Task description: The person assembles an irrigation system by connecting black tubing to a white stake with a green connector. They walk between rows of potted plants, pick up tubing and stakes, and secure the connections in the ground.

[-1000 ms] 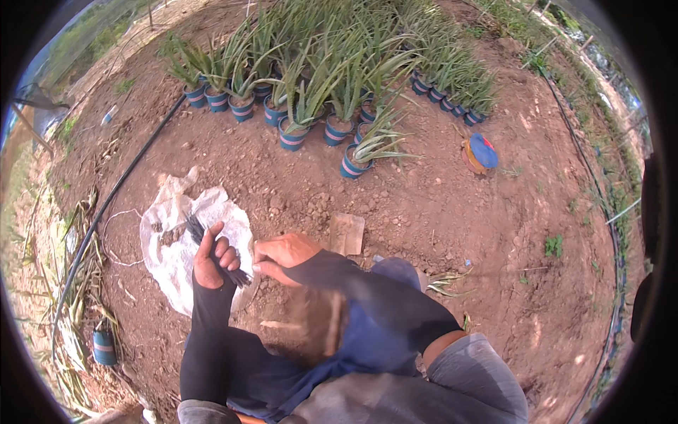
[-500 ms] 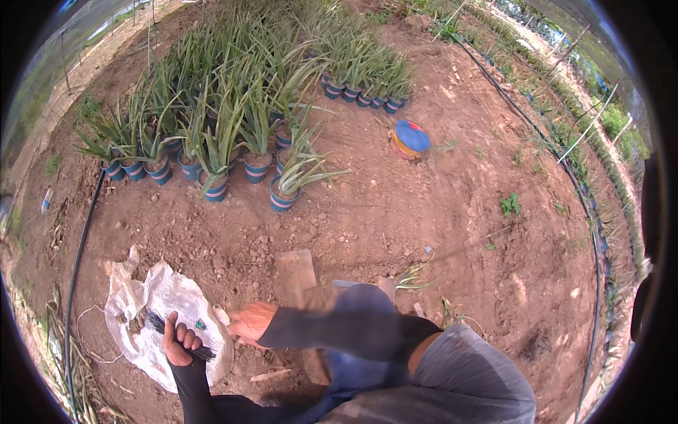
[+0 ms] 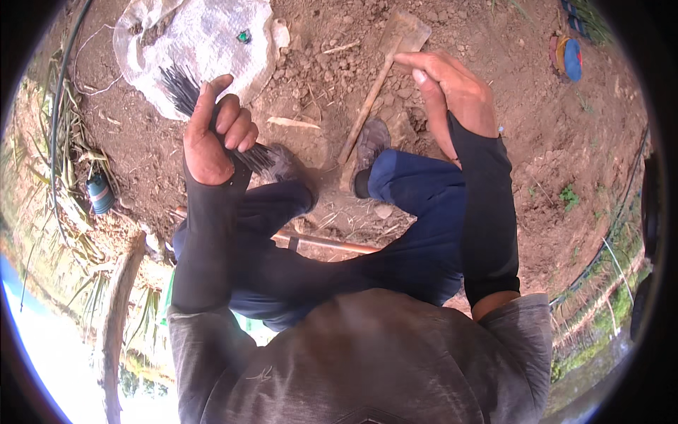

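Bundle of thin black strands [image 3: 181, 87], gripped in the left hand [image 3: 209, 145], fingers curled around its middle. The right hand [image 3: 462, 93] is partly open, fingers extended; whether it pinches anything cannot be told. Beyond, a wooden-handled hoe [image 3: 367, 108] and white sack [image 3: 209, 42] lie on soil [image 3: 547, 134].

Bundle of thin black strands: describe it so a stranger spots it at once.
Find the crumpled white woven-looking sack at the upper left. By its lower edge, the person's bare left hand grips the bundle of thin black strands. Narrow and dark, it pokes out on both sides of the hand, unlike the broad, pale sack.
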`<state>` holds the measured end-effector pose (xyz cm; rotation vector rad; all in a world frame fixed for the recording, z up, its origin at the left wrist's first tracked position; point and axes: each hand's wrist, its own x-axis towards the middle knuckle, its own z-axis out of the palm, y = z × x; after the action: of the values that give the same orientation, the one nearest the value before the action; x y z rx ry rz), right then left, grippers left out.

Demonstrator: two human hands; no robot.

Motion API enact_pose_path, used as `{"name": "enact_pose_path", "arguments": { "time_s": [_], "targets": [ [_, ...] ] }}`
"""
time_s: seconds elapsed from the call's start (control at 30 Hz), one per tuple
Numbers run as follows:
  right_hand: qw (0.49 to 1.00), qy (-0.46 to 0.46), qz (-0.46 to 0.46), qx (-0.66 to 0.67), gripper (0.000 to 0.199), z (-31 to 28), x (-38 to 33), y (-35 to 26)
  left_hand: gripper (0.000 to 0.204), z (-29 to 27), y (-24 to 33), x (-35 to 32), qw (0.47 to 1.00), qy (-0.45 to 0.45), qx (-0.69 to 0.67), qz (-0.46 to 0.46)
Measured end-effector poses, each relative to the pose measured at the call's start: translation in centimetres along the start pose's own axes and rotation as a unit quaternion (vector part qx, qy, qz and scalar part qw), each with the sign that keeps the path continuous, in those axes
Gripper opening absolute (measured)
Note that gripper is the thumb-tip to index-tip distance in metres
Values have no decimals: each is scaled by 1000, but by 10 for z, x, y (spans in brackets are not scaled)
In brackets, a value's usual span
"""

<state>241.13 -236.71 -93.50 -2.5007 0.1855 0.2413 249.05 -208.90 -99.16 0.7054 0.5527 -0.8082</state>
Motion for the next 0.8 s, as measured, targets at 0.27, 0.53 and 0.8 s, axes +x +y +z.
{"name": "enact_pose_path", "arguments": {
  "time_s": [0.27,0.53,0.8],
  "targets": [
    [989,-132,72,14,28,51,-65,28,29,-10,-44,-49,993,94,22,-63],
    [883,-448,-19,-134,39,97,-315,-43,26,-35,-71,-160,967,140,10,-213],
    [856,-434,38,280,32,-113,-260,-219,29,17,-17,-346,988,91,49,-114]
  ]
}}
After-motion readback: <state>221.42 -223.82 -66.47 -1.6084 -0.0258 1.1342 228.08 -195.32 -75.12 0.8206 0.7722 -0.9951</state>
